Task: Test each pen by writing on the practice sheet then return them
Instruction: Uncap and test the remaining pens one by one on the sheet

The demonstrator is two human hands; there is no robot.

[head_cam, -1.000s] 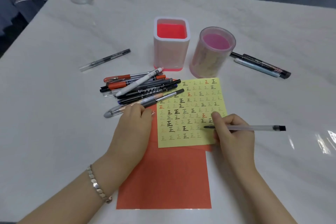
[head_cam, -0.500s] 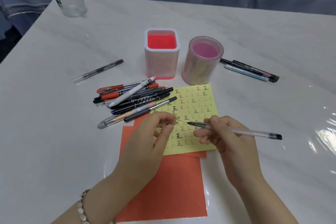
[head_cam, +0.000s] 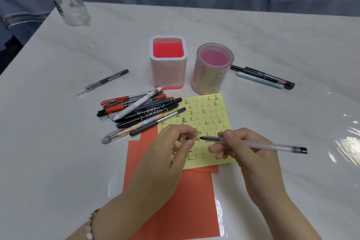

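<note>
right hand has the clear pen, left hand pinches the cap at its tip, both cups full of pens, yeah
No: the head view shows the square cup and round cup empty. The right hand does hold the clear pen, and the left hand pinches the cap at its tip.

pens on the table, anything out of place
The square holder and round holder stand empty while pens lie loose: a pile beside the practice sheet, one stray pen far left, two pens right of the round holder. Nothing looks spilled or broken.

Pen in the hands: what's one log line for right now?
left hand: pinches clear cap | right hand: holds pen, tip by cap's mouth | practice sheet: beneath both hands
</note>
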